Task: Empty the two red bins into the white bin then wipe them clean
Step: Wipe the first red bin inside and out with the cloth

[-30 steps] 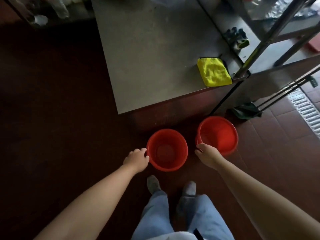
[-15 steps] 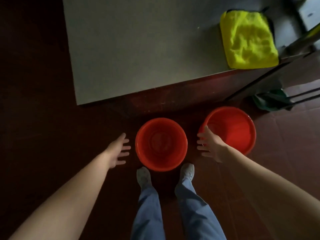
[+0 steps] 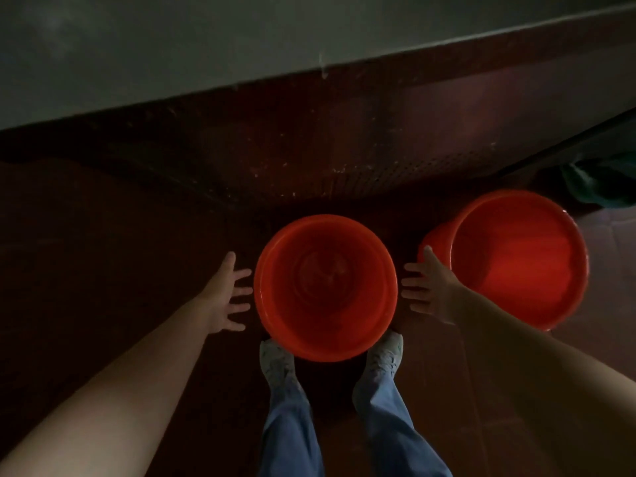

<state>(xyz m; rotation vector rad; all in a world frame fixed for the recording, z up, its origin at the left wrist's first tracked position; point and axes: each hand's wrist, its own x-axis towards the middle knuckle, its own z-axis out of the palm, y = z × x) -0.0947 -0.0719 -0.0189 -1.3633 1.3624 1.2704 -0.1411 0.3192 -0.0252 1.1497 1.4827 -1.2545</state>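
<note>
Both rims released: my left hand [image 3: 225, 299] and right hand [image 3: 428, 292], fingers spread wide and empty, now flank the nearer red bin [image 3: 373, 306], probably for the first lift.

Single head-worn wide-angle cam, pitched almost straight down at floor [image 3: 103, 235]. Top of frame = forward. Close in: near red bin [image 3: 325, 287] dead centre, second red bin [image 3: 516, 259] at 3 o'clock, table edge [image 3: 241, 75] across 12, shoes [image 3: 275, 359] at 6. Left forearm [image 3: 120, 390] in from 7, right forearm [image 3: 533, 356] from 5.
</note>
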